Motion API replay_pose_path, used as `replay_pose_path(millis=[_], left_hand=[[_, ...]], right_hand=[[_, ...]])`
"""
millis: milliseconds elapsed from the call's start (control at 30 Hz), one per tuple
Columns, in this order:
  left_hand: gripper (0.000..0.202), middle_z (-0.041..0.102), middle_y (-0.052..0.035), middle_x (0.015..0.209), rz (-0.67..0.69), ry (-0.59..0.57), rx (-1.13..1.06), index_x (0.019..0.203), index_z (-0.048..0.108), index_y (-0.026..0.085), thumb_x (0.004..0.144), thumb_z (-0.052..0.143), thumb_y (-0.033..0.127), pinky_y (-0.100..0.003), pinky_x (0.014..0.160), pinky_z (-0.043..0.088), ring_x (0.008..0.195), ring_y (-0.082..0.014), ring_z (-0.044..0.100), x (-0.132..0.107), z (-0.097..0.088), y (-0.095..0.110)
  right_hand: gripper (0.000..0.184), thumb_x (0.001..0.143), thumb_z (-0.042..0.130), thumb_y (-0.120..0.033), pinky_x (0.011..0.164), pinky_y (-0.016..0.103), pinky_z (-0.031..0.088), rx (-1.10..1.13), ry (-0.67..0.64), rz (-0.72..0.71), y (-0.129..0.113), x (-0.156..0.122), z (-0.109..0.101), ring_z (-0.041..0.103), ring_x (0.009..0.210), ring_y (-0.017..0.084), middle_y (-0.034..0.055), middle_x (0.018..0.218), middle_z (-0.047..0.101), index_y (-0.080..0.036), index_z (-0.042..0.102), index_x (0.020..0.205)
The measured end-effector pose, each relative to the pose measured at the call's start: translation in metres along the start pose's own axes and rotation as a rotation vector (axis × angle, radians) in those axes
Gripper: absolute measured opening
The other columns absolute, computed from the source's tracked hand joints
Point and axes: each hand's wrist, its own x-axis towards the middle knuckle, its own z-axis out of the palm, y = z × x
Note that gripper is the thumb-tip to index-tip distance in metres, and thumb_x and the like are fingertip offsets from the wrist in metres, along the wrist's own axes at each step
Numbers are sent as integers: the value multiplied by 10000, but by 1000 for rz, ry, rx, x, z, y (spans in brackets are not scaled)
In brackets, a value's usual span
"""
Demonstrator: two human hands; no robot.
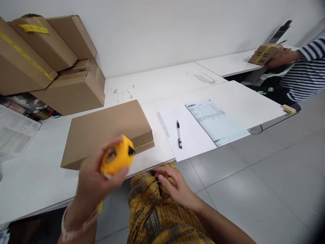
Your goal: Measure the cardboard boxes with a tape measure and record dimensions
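Note:
My left hand [98,176] is raised in front of the near edge of a flat brown cardboard box [109,125]. Its fingers are wrapped round a roll of yellow tape [124,154] with a black mark on it, slightly blurred. A bit of yellow shows below the wrist. The box lies on the white table, with a yellow strip along its right side. Over my lap, just below the table edge, my right hand [177,186] rests with loosely bent fingers apart, on or close to the patterned yellow cloth [157,217]. I see nothing held in it.
Taped cardboard boxes [68,88] are stacked at the back left. On the table [157,84] lie a white paper sheet [188,149], a pen [179,134] and a pale blue printed packet [218,122]. At far right, a person in a striped sleeve [312,51] holds a small box [265,54].

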Motion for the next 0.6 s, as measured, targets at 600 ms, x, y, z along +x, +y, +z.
replay_pose_path(millis=[600], left_hand=[[534,619,-123,1400,-289,-408,-781,1279,662,270,765,737,393,-435,1001,548,1259,-384,608,-76,-26,-19]], right_hand=[[284,874,738,-454,528,230,317,432,-244,211,-48,30,-22,411,586,79,-41,701,531,-196,666,969]])
